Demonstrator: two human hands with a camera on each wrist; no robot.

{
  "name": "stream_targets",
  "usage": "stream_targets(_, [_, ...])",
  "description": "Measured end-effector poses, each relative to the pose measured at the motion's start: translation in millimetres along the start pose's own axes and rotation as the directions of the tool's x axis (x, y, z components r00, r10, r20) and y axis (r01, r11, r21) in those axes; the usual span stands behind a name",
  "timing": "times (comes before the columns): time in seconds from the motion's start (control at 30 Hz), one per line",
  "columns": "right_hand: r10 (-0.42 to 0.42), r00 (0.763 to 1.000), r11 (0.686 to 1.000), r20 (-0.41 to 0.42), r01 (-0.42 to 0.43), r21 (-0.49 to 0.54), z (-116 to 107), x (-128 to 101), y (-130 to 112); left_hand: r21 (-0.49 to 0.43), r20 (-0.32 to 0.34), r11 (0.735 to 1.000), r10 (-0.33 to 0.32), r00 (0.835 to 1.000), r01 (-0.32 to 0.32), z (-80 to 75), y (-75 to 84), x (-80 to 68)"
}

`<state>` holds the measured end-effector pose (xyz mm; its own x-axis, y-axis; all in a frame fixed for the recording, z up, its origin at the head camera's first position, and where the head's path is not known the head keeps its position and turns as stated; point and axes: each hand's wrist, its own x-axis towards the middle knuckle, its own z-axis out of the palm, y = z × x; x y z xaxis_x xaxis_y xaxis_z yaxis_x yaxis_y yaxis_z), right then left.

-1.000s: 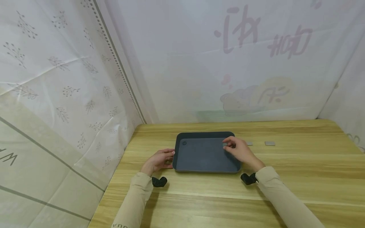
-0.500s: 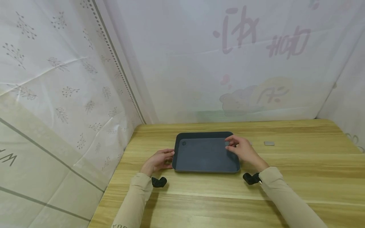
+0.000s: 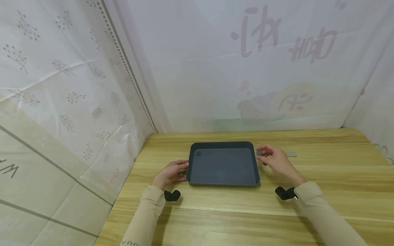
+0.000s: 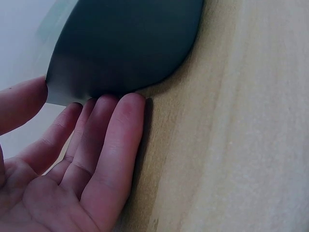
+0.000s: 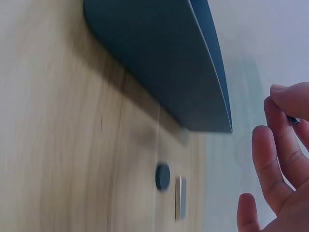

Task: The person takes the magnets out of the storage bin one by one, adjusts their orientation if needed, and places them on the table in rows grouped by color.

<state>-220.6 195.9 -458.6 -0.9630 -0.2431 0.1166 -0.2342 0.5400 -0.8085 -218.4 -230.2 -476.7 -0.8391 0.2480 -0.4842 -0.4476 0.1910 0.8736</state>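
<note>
Dark grey tray (image 3: 223, 164) sits mid-surface (image 3: 323, 177) in the head view; since a second ago the right hand (image 3: 275, 160) has left the tray and now pinches a small dark disc (image 3: 259, 153) just beyond its right rim. Left wrist view: the left hand (image 4: 72, 164), fingers relaxed, touches the tray's wall (image 4: 125, 43). Right wrist view: fingers (image 5: 285, 135) curled, another round disc (image 5: 162, 176) and a grey plate (image 5: 180, 197) lie beneath.

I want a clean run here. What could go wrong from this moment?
The right hand pinches a small dark disc only at the fingertips, above the table beside the tray; it might slip and roll. Another disc and a grey plate lie close below, easily knocked. The left hand only rests against the tray's wall, so the tray may slide.
</note>
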Motion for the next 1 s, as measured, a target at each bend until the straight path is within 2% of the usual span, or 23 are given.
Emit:
stream_targets(0.37, [-0.007,0.998,0.998,-0.066,0.003,-0.059,-29,-8,15,-0.002,-0.008,1.0,-0.01,1.0,0.01,-1.4,-0.1,0.2])
stream_targets(0.77, [-0.041,0.992,0.995,-0.121,0.029,-0.095,-36,-13,27,-0.01,-0.008,1.0,-0.014,1.0,0.014,-1.5,0.1,0.1])
stream_targets(1.0, [-0.018,0.991,0.992,-0.133,0.001,-0.126,-39,-18,35,-0.007,-0.004,1.0,-0.01,1.0,0.01,-0.1,0.3,0.5])
